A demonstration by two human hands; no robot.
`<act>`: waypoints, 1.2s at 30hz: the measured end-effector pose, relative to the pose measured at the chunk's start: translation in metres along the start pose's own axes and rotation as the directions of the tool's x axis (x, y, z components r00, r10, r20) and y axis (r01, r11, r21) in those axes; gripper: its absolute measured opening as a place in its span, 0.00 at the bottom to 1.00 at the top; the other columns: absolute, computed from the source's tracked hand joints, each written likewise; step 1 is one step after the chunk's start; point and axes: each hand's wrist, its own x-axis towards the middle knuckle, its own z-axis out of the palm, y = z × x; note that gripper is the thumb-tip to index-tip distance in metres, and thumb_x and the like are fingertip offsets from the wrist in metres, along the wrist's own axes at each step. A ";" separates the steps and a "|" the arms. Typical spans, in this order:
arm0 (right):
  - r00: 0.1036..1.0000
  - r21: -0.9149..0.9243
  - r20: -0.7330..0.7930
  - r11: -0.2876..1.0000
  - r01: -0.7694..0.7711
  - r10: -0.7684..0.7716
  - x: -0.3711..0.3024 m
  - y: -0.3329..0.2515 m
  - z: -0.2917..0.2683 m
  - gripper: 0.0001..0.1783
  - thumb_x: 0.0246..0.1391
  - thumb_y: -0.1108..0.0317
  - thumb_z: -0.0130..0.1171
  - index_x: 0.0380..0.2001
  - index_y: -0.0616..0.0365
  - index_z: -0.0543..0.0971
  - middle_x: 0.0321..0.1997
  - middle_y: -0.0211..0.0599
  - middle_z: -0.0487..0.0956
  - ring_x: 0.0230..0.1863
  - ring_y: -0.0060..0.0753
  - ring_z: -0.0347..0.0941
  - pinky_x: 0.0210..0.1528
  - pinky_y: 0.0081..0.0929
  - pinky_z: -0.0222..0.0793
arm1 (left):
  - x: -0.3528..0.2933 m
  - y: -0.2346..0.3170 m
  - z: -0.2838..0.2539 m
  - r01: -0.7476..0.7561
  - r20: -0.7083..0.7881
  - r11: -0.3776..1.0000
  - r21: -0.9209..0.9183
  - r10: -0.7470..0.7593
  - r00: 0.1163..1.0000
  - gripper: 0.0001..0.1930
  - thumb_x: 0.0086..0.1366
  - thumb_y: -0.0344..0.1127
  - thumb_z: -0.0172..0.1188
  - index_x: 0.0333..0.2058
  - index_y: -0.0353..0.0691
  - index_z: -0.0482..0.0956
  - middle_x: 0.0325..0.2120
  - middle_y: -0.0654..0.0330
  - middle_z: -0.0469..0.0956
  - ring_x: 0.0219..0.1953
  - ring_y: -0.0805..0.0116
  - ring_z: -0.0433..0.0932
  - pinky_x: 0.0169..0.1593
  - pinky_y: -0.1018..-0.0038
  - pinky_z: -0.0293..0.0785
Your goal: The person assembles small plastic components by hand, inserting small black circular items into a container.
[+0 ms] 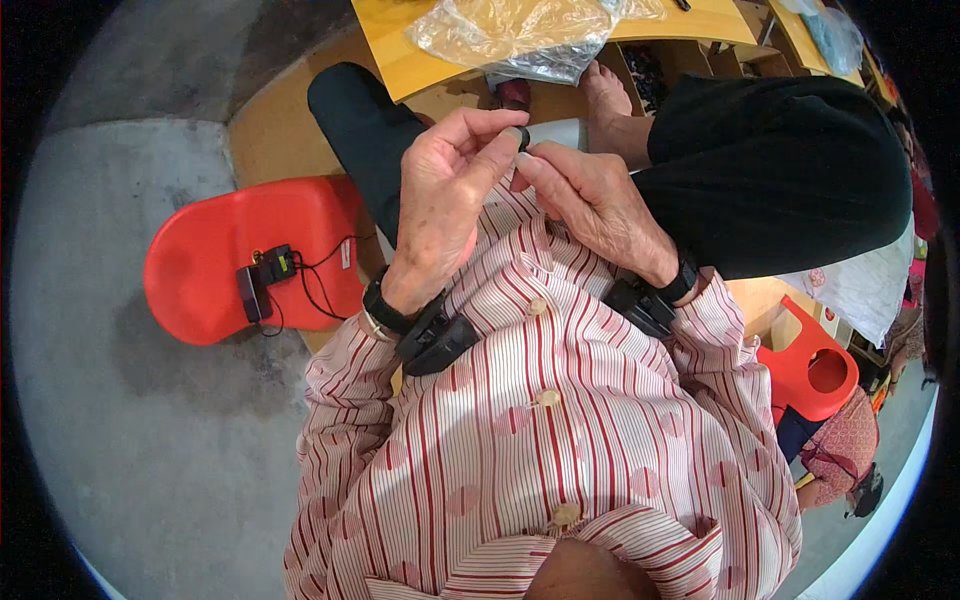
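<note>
In front of my chest, my left hand pinches a small dark piece between thumb and forefinger. It looks black and rounded, but it is too small and too covered by fingertips to name. My right hand meets it from the other side, its thumb tip against or very close to the piece. The fingers of that hand are curled in, and what lies under them is hidden. Both wrists wear black straps with dark modules.
Ahead is a yellow tabletop with a crumpled clear plastic bag hanging over its edge. To my left, a red plastic seat bears small black boxes with cables. A red stool and a person in patterned cloth are at right.
</note>
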 end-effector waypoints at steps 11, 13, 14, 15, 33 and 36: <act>0.992 -0.209 -0.034 0.971 0.115 -0.125 -0.001 0.006 0.004 0.12 0.62 0.64 0.51 0.30 0.62 0.74 0.17 0.39 0.71 0.17 0.31 0.69 0.20 0.26 0.63 | -0.001 0.004 -0.002 -0.013 0.013 0.998 0.055 0.012 1.000 0.10 0.61 0.23 0.56 0.42 0.30 0.77 0.32 0.62 0.78 0.32 0.80 0.73 0.37 0.85 0.70; 0.991 -0.205 -0.041 0.972 0.117 -0.128 0.000 0.006 0.007 0.12 0.61 0.63 0.52 0.29 0.61 0.72 0.17 0.42 0.71 0.18 0.40 0.70 0.20 0.32 0.63 | -0.002 0.010 -0.004 0.014 0.029 0.995 0.098 -0.017 0.999 0.10 0.62 0.24 0.56 0.43 0.30 0.76 0.34 0.61 0.77 0.34 0.79 0.74 0.39 0.83 0.70; 0.990 -0.201 -0.047 0.972 0.120 -0.132 0.001 0.005 0.008 0.12 0.59 0.63 0.53 0.28 0.61 0.71 0.17 0.45 0.71 0.19 0.49 0.71 0.20 0.37 0.64 | -0.002 0.012 -0.005 0.040 0.042 0.989 0.142 -0.047 0.998 0.11 0.63 0.24 0.55 0.44 0.29 0.76 0.36 0.60 0.77 0.36 0.78 0.74 0.42 0.81 0.71; 0.990 -0.201 -0.046 0.972 0.120 -0.132 0.001 0.005 0.008 0.12 0.59 0.63 0.53 0.28 0.61 0.71 0.17 0.45 0.71 0.19 0.49 0.71 0.20 0.37 0.64 | -0.002 0.013 -0.007 0.040 0.041 0.989 0.141 -0.046 0.998 0.11 0.63 0.24 0.55 0.44 0.29 0.76 0.36 0.60 0.77 0.36 0.78 0.74 0.42 0.81 0.71; 0.969 -0.369 -0.014 0.902 0.226 -0.248 0.002 0.003 0.006 0.12 0.55 0.64 0.58 0.25 0.60 0.70 0.19 0.41 0.71 0.21 0.46 0.71 0.22 0.37 0.65 | -0.001 0.023 -0.012 0.054 0.117 0.971 0.235 -0.083 0.990 0.10 0.62 0.29 0.59 0.40 0.29 0.78 0.34 0.60 0.79 0.35 0.79 0.75 0.41 0.82 0.71; 0.944 -0.402 -0.035 0.870 0.286 -0.327 0.003 0.002 0.004 0.10 0.52 0.65 0.60 0.26 0.59 0.72 0.20 0.40 0.73 0.22 0.44 0.73 0.22 0.35 0.67 | -0.001 0.022 -0.012 0.058 0.105 0.957 0.285 -0.091 0.990 0.10 0.62 0.29 0.59 0.40 0.29 0.78 0.33 0.60 0.79 0.34 0.79 0.75 0.40 0.82 0.71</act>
